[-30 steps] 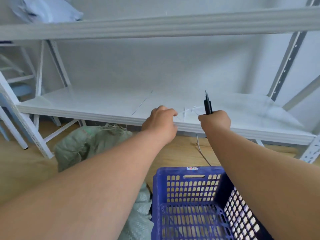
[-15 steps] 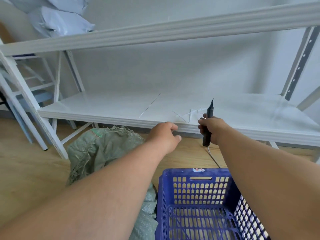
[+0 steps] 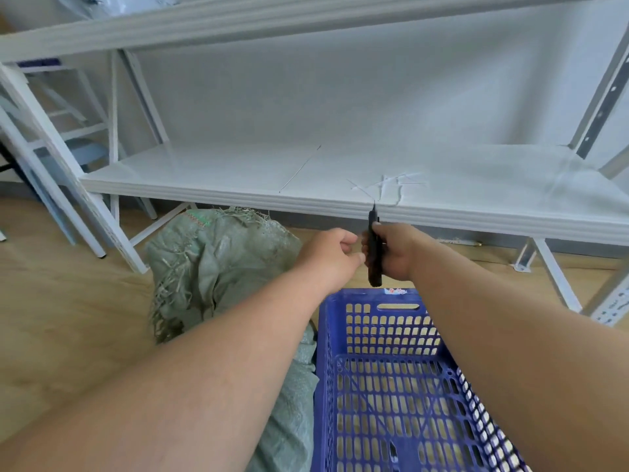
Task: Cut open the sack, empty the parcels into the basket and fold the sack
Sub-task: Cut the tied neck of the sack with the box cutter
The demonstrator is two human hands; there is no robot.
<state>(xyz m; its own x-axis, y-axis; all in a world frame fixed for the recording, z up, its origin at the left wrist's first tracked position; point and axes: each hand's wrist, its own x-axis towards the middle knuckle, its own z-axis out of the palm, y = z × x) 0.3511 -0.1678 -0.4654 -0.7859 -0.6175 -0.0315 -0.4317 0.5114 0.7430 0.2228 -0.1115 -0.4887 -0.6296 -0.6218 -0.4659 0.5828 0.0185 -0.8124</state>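
A grey-green woven sack [image 3: 218,264] with a frayed top lies on the wooden floor at the left, running down under my left arm. Beside it on the right stands a blue slotted plastic basket [image 3: 391,376], with nothing visible inside. My right hand [image 3: 396,252] grips a black utility knife [image 3: 374,253] upright, blade tip up, just above the basket's far rim. My left hand [image 3: 328,255] hovers close to the knife's left side with curled fingers, holding nothing. No parcels are visible; the sack hides its contents.
A white metal shelf unit [image 3: 306,185] runs across in front of me, its low board at hand height with thin white strips [image 3: 388,185] lying on it. Its legs [image 3: 112,240] stand left of the sack. Pale bags [image 3: 119,1] sit on the upper shelf.
Both hands have drawn back from the low shelf board toward the basket. The right hand has brought the knife down with it, and the left hand has closed in beside the knife.
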